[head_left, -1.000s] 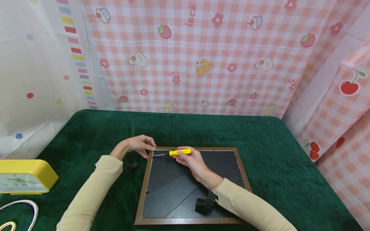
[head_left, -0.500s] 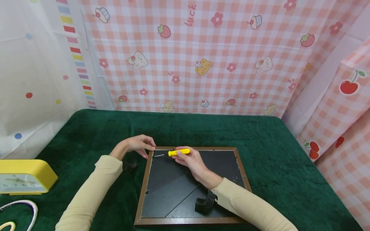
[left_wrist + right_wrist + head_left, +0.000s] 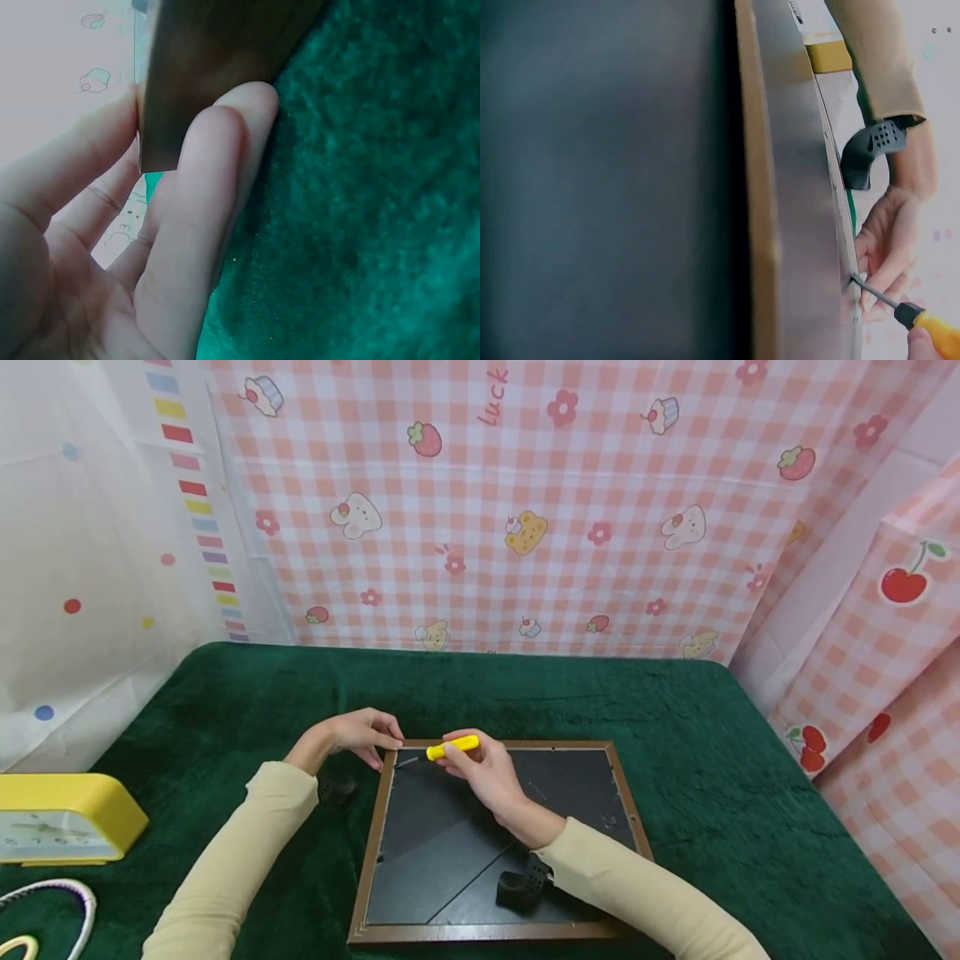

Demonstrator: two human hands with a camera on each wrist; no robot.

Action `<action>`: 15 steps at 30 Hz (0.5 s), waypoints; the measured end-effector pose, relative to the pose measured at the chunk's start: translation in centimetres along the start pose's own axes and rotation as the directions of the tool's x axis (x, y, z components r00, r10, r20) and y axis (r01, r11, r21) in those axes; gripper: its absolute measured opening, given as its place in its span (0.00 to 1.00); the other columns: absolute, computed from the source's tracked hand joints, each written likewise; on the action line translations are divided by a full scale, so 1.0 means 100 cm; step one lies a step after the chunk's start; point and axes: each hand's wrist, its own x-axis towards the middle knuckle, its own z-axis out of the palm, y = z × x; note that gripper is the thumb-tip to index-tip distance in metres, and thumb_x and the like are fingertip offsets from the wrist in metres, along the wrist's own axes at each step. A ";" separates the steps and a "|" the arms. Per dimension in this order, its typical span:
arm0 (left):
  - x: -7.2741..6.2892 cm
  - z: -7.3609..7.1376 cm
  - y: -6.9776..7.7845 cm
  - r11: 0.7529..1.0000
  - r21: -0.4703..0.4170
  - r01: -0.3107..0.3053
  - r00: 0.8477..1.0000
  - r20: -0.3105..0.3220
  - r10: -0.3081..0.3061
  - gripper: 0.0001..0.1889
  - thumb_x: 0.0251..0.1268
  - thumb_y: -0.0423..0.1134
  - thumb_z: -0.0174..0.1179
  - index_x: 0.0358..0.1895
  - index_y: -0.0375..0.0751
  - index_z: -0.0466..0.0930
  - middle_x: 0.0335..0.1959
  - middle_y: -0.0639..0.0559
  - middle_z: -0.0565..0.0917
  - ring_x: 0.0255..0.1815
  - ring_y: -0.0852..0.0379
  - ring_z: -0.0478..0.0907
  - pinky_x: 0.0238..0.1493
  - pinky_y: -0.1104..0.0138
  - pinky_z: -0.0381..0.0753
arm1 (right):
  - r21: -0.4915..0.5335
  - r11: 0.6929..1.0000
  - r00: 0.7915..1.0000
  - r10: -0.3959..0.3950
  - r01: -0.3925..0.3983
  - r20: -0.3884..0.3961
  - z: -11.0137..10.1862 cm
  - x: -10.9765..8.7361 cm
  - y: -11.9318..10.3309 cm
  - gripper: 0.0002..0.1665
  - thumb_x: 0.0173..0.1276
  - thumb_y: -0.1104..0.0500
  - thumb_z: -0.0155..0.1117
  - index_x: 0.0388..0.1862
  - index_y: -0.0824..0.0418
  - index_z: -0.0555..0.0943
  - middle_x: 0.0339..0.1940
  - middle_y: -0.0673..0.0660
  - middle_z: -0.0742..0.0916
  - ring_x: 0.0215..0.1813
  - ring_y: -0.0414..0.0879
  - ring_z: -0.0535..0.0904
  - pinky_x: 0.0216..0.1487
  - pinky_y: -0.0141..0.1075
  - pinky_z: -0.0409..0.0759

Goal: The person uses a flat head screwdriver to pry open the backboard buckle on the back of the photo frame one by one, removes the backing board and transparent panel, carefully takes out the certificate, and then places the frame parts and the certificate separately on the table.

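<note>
A brown picture frame [image 3: 480, 933] lies face down, its black backing board [image 3: 427, 860] showing. My left hand [image 3: 365, 732] holds the frame's far left corner; in the left wrist view, the fingers and thumb [image 3: 202, 165] sit on different sides of the brown corner. Between the fingers of my right hand [image 3: 487, 779] is a screwdriver [image 3: 453, 747] with a yellow handle. Its shaft slants down to the left, with the tip at the inner edge of the frame near that corner. In the right wrist view, the screwdriver tip [image 3: 855, 279] meets a small dark piece on this edge.
A dark green cloth [image 3: 585, 697] covers the table. On the left stands a yellow clock [image 3: 82, 802], with a white hoop-shaped item [image 3: 88, 902] in front of it. A checked pink curtain [image 3: 465, 527] hangs behind the table. Black wrist mounts sit below both hands.
The right hand and the screwdriver handle have shifted left and slightly up, so the shaft slants more steeply. The tip stays near the same spot. The left hand keeps its place on the corner.
</note>
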 end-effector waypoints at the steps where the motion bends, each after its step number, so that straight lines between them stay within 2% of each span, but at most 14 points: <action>1: 0.000 0.000 0.000 1.000 -0.002 -0.001 1.000 -0.001 0.001 0.10 0.61 0.36 0.54 0.39 0.30 0.72 0.33 0.43 0.73 0.23 0.51 0.77 0.30 0.60 0.79 | -0.022 1.000 1.000 -0.018 0.018 -0.007 0.002 0.000 -0.002 0.17 0.63 0.62 0.57 0.48 0.71 0.73 0.42 0.63 0.80 0.42 0.53 0.79 0.43 0.38 0.76; 4: 0.000 0.001 0.000 1.000 0.002 -0.002 1.000 -0.011 0.002 0.10 0.61 0.36 0.55 0.39 0.30 0.72 0.32 0.43 0.73 0.22 0.51 0.77 0.30 0.60 0.79 | -0.086 0.993 0.997 -0.077 0.075 -0.023 0.008 0.002 -0.006 0.14 0.62 0.62 0.58 0.44 0.68 0.75 0.39 0.61 0.81 0.39 0.53 0.79 0.41 0.37 0.77; 7: -0.001 0.001 0.000 1.000 0.000 0.001 1.000 -0.022 -0.001 0.09 0.61 0.36 0.55 0.38 0.31 0.72 0.32 0.43 0.73 0.22 0.51 0.77 0.30 0.60 0.79 | -0.198 0.972 0.990 -0.137 0.130 -0.022 0.014 0.007 -0.005 0.13 0.61 0.57 0.60 0.42 0.63 0.77 0.36 0.55 0.82 0.36 0.47 0.80 0.38 0.33 0.78; 11: 0.000 0.002 -0.001 1.000 -0.006 0.003 1.000 -0.020 -0.003 0.10 0.60 0.36 0.56 0.38 0.32 0.73 0.33 0.43 0.74 0.22 0.52 0.77 0.31 0.61 0.79 | -0.390 0.898 0.976 -0.219 0.203 0.003 0.023 0.009 -0.014 0.13 0.61 0.53 0.59 0.40 0.59 0.78 0.33 0.50 0.83 0.33 0.40 0.79 0.33 0.30 0.77; 15: 0.000 0.001 -0.001 1.000 -0.009 -0.010 1.000 0.000 0.010 0.10 0.61 0.36 0.55 0.38 0.31 0.72 0.32 0.43 0.73 0.22 0.52 0.77 0.31 0.62 0.79 | -0.499 0.827 0.958 -0.285 0.259 0.027 0.032 0.011 -0.023 0.12 0.61 0.53 0.59 0.38 0.60 0.78 0.32 0.50 0.83 0.32 0.38 0.78 0.31 0.28 0.75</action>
